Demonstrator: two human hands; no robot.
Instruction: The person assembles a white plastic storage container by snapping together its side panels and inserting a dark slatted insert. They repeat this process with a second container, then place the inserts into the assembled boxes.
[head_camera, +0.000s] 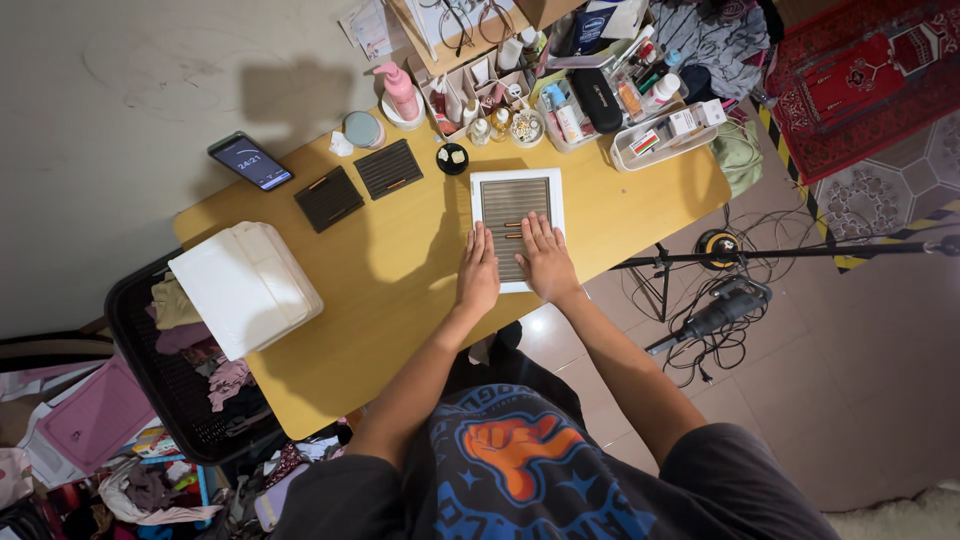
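Flat and open, the left hand (479, 274) and right hand (545, 260) are laid on the near half of the ribbed tray (492, 190), gripping nothing, its long axis running away from the fingers.

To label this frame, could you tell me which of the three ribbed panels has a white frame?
The ribbed panel under both hands, left hand and right hand; the two others are dark, frameless, lying further left.

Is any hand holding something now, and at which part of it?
Nothing is gripped. Both the left hand and the right hand lie flat, palms down, on the lower part of the white-framed ribbed tray on the wooden table.
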